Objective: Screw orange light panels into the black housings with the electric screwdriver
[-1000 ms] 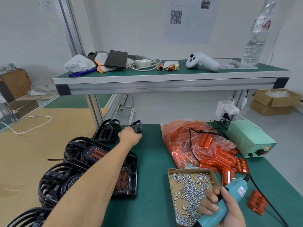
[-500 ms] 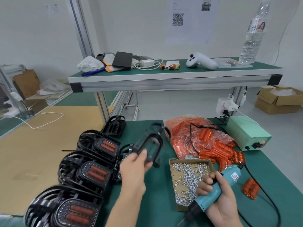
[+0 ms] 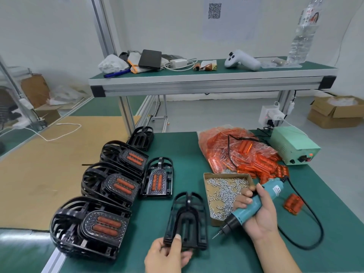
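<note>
— Step? Empty black housing (image 3: 186, 221) pinched in left hand (image 3: 167, 257), low on table (image 3: 197, 154); right hand (image 3: 258, 215) wrapped round electric screwdriver (image 3: 250, 207).
— Next: probably fetching an orange light panel (image 3: 293, 203), loose at three o'clock.

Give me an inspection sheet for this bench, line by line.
Surface: green mat, bare at centre.
Job's things: empty black housing in left hand; electric screwdriver in right hand; screw box; bag of orange panels; finished housings stacked left.
Clutter: loose orange panel.
Grippers: both hands occupied.
Cables: screwdriver cord loops right.
Surroundings: power supply; upper shelf with oddments.
</note>
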`<state>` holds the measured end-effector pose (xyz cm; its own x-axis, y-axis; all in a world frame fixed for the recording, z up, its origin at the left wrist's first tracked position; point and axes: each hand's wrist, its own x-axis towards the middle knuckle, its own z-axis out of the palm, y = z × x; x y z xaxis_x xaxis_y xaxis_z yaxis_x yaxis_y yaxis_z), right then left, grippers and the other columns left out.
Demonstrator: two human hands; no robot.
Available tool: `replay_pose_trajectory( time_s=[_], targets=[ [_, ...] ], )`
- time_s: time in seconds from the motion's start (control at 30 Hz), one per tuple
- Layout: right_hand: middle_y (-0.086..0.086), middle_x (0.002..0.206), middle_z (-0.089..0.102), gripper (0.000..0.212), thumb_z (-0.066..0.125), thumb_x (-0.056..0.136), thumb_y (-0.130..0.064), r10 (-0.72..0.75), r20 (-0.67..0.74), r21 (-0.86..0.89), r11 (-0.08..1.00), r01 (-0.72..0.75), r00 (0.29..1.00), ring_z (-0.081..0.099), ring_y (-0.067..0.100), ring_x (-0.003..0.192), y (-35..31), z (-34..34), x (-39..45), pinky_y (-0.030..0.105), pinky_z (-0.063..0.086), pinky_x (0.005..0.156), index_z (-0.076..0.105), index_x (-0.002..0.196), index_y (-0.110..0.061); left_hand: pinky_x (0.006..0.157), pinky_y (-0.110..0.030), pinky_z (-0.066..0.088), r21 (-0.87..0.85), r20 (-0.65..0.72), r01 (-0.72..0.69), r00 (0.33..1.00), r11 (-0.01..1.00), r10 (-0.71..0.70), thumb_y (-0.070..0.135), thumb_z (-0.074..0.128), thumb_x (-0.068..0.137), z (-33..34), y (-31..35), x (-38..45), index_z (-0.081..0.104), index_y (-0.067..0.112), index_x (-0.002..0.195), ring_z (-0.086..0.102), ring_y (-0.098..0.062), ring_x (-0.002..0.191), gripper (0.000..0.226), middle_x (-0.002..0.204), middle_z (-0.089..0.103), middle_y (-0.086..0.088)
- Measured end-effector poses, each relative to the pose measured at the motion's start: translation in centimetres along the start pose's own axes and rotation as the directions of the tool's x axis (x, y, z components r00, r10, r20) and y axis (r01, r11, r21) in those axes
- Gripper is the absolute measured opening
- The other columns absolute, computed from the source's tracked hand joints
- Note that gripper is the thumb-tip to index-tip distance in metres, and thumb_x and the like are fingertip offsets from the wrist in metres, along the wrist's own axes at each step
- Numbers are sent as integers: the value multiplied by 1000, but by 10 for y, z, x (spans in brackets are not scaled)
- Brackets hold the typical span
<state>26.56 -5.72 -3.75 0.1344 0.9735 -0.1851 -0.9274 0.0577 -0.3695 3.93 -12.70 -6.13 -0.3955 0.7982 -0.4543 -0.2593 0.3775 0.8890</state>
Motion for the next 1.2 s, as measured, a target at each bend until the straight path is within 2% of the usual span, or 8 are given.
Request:
replay_pose_trajectory(
  time_s=[0.23, 0.37, 0.5, 0.63, 0.7, 0.83, 1.0, 1.2],
  targets=[
    [-7, 73, 50, 18, 62, 92, -32, -5, 19, -13, 1000, 5, 1000, 45, 4, 54, 0, -2, 1, 18, 43, 51, 60, 79, -21, 44, -30, 53, 253, -8, -64, 998, 965, 68, 14, 82, 84, -21, 4, -17, 66, -2, 77, 68, -33, 46, 24, 57, 71, -10],
    [-7, 73, 50, 18, 62, 93, -32, -7, 23, -12, 1000, 7, 1000, 46, 4, 54, 0, -4, 2, 19, 43, 51, 60, 79, -21, 51, -11, 41, 579, 8, -155, 983, 800, 185, 40, 82, 80, -25, 17, -24, 66, 21, 74, 62, 2, 46, 26, 49, 66, 13],
    [-6, 74, 50, 18, 62, 93, -31, -6, 28, -11, 1000, 6, 1000, 47, 5, 53, 0, -5, 2, 19, 44, 50, 60, 79, -20, 48, -15, 41, 733, 59, -258, 946, 630, 319, 44, 87, 72, -28, 19, -23, 58, 20, 60, 48, 4, 38, 39, 37, 52, 13],
    [-5, 73, 50, 19, 60, 94, -31, -1, 40, -13, 1000, 2, 999, 46, 5, 53, -1, -6, 3, 19, 44, 50, 60, 79, -20, 40, -8, 33, 747, 74, -306, 920, 590, 384, 40, 92, 67, -31, 18, -23, 73, 19, 84, 48, 1, 36, 33, 35, 45, 6],
    [-5, 73, 50, 20, 59, 95, -31, 3, 48, -8, 1000, -3, 999, 46, 5, 53, -1, -6, 3, 20, 44, 50, 61, 79, -19, 44, -10, 36, 708, 110, -408, 870, 576, 481, 31, 94, 65, -30, 25, -23, 77, 20, 96, 48, 0, 35, 37, 38, 49, 9],
    [-5, 72, 49, 20, 59, 95, -31, 10, 55, -4, 1000, -10, 998, 46, 5, 52, -1, -5, 2, 19, 44, 49, 60, 79, -19, 68, -11, 48, 483, 348, -706, 697, 518, 627, 31, 78, 85, 13, 64, -15, 73, 41, 89, 65, 4, 75, 12, 75, 68, 27],
    [-3, 72, 48, 22, 57, 97, -29, 1, 47, 1, 1000, -1, 999, 46, 5, 52, -1, -3, 1, 19, 43, 47, 60, 78, -17, 97, -28, 49, 416, 709, -867, 498, 274, 499, 27, 63, 97, 146, 103, 30, 77, 28, 109, 59, -4, 107, 18, 106, 73, 13],
    [-3, 70, 48, 23, 58, 94, -29, 15, 21, 18, 1000, -15, 1000, 44, 5, 50, -1, -2, 2, 18, 41, 45, 62, 75, -16, 96, -47, 53, 344, 921, -933, 312, -110, 232, 15, 59, 96, 249, 96, 71, 73, 17, 119, 59, -29, 119, 27, 127, 66, -4]
  ],
)
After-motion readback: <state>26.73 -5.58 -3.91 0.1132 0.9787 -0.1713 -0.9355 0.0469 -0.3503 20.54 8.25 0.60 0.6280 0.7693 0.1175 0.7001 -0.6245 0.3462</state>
